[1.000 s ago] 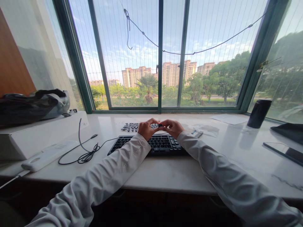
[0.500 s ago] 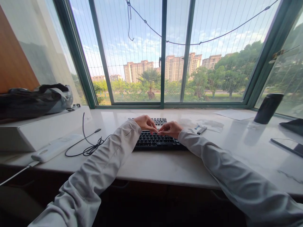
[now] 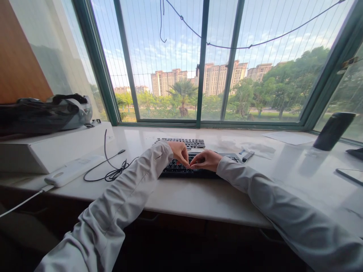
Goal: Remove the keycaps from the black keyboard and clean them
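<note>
A black keyboard (image 3: 177,173) lies on the counter in front of me, partly hidden under my hands. My left hand (image 3: 180,152) reaches over it from the left, thumb and fingers pinched together and pointing down. Opposite, my right hand (image 3: 207,160) is also closed in a pinch, its fingertips touching or nearly touching those of the left just above the keys. Whatever sits between the fingertips is too small to make out. Behind the keyboard, rows of dark loose keycaps (image 3: 195,143) lie on the white surface, partly covered by my left hand.
Right of the keyboard lie a small grey block-shaped item (image 3: 248,156) and a clear plastic bag (image 3: 263,149). A black cylinder (image 3: 334,131) stands near the window. To the left are a coiled black cable (image 3: 117,173), a white power strip (image 3: 72,172) and a white box (image 3: 62,153).
Both hands have come down slightly toward the keys, the fingertips still together. The view has turned a little to the left, so the scene appears shifted rightward.
</note>
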The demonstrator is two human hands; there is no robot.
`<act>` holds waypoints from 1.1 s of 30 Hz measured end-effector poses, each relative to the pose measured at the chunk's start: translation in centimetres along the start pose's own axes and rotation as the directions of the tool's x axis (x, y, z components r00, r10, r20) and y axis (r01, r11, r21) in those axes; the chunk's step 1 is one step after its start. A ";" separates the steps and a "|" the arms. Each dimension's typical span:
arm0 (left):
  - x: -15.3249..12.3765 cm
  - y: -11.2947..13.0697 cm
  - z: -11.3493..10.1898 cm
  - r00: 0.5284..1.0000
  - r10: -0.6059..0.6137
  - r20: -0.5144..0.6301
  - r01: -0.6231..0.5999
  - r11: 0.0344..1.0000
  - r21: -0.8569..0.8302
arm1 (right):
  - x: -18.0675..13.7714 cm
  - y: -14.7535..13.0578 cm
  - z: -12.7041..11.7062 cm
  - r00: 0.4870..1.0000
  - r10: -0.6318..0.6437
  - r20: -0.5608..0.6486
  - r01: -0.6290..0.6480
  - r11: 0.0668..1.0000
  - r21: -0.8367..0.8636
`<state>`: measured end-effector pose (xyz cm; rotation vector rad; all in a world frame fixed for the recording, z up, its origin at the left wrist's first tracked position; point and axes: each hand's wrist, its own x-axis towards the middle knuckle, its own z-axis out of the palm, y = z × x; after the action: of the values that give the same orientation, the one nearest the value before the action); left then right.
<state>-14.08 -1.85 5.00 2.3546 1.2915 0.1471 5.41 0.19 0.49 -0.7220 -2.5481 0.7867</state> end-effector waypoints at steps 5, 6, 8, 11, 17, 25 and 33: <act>0.1 0.0 0.3 0.999 -0.025 0.033 0.024 0.999 0.028 | -0.2 -0.4 0.0 1.000 0.017 0.019 -0.015 0.996 -0.083; 0.2 0.0 0.2 0.999 -0.024 0.043 0.022 0.999 0.037 | -0.2 -0.5 0.0 1.000 0.019 0.015 -0.018 0.994 -0.105; 0.2 0.1 0.0 0.998 -0.021 0.060 0.018 0.999 0.045 | -0.1 -0.5 0.0 1.000 0.016 0.002 -0.015 0.989 -0.147; 0.3 0.4 -0.5 0.993 -0.023 0.112 0.020 0.999 0.028 | -0.1 -0.5 0.1 1.000 -0.010 -0.021 0.005 0.981 -0.193; 0.2 0.6 0.1 0.999 0.020 0.048 -0.021 1.000 0.013 | -0.2 -0.8 0.0 0.998 -0.039 -0.046 0.024 0.959 -0.283; 0.4 0.6 -0.1 0.994 0.014 0.112 -0.012 1.000 -0.018 | -0.3 -1.4 0.2 0.997 -0.033 -0.069 0.008 0.944 -0.329; 0.7 1.8 -0.5 0.974 -0.007 0.225 -0.015 0.995 0.098 | -0.6 -2.9 0.8 0.996 0.009 -0.087 -0.042 0.924 -0.381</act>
<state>-12.49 -1.94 6.12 2.3753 1.2081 -0.1828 4.45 -2.49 1.49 -0.8862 -2.6467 0.2536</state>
